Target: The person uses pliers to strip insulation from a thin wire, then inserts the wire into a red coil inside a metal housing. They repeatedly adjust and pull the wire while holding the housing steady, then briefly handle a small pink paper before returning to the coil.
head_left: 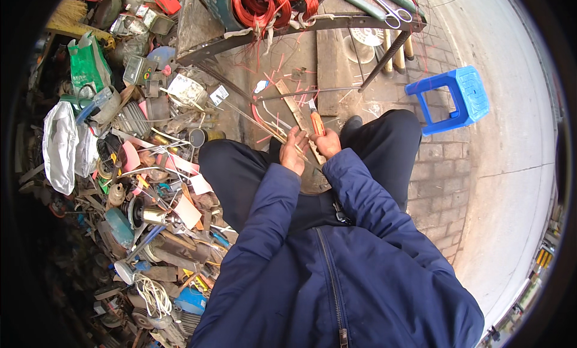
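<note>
My right hand (328, 143) is closed round the handle of an orange utility knife (317, 123), its blade end pointing away from me. Just to its left, my left hand (293, 150) is curled round thin tan strips (273, 131), which look like bamboo or wood. They stretch from far left, through the hand, toward my lap. Beneath both hands slants a narrow flat piece of wood (293, 107). The knife's tip lies close to this piece; whether they touch is unclear. My thumb and fingers partly hide the strips.
Ahead, a metal-framed stand (300, 26) bears a motor part with red wire coils (258, 8) and scissors (393, 14). A blue plastic stool (463, 98) stands at right. Tools, scrap and bags form a heap (150, 209) at left. Red offcuts litter the ground.
</note>
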Demonstrator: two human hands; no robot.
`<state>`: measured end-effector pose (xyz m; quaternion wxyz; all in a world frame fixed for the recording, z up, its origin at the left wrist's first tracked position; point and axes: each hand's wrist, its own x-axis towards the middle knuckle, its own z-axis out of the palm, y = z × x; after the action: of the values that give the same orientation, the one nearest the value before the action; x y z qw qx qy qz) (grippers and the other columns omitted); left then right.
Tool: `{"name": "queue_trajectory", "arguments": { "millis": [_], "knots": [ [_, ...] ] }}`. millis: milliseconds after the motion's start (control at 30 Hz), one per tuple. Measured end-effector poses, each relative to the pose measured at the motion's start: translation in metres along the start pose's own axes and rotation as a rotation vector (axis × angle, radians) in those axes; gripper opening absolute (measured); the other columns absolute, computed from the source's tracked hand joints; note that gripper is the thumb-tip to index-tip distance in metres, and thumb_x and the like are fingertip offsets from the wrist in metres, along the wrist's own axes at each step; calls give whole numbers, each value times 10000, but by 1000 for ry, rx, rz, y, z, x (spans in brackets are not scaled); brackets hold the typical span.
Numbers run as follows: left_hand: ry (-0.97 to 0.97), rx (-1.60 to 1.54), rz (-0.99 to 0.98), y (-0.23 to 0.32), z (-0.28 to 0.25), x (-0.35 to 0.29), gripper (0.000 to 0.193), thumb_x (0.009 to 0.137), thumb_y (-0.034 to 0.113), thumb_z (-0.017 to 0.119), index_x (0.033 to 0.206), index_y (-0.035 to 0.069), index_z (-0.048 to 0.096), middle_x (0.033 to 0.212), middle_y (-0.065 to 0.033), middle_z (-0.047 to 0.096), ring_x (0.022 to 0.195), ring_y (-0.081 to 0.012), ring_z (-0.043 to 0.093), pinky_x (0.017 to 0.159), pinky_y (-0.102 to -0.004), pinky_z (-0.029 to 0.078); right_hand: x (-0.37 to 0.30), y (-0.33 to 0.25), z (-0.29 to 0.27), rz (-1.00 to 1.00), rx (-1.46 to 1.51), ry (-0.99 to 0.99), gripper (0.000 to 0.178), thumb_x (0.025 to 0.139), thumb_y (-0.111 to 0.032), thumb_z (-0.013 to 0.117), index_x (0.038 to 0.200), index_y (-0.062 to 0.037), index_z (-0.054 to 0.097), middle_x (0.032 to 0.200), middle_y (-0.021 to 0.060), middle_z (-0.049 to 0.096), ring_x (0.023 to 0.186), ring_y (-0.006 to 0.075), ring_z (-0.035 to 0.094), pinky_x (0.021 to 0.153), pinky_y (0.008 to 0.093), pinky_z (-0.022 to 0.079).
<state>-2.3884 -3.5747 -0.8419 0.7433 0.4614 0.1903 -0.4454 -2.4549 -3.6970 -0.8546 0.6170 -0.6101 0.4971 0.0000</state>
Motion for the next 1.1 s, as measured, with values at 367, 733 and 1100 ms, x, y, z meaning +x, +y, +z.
{"name": "queue_trajectory", "arguments": {
  "millis": [367,733,1100],
  "knots": [
    [-284,-155,-37,9,7,-5,466,1081,381,441,1493,167,472,1398,-77,603,1227,-233,592,998,-394,452,-27,-22,-2,-34,302,-359,163,847,-106,778,972,-22,716,773,24,661,628,121,562,580,294,429],
    [-406,-214,-59,17,15,-12,614,1042,482,401,1519,95,426,1445,-150,561,1220,-320,605,1015,-460,481,-23,-12,-9,170,382,-424,148,841,-35,754,978,-28,697,720,34,639,560,134,556,525,288,391],
    [-339,-146,-24,8,14,3,539,1090,386,333,1511,69,443,1447,-198,549,1234,-332,601,1081,-444,447,-21,-2,-2,117,496,-307,187,851,-59,731,1031,-15,707,866,40,702,716,152,641,641,292,475]
  ]
}}
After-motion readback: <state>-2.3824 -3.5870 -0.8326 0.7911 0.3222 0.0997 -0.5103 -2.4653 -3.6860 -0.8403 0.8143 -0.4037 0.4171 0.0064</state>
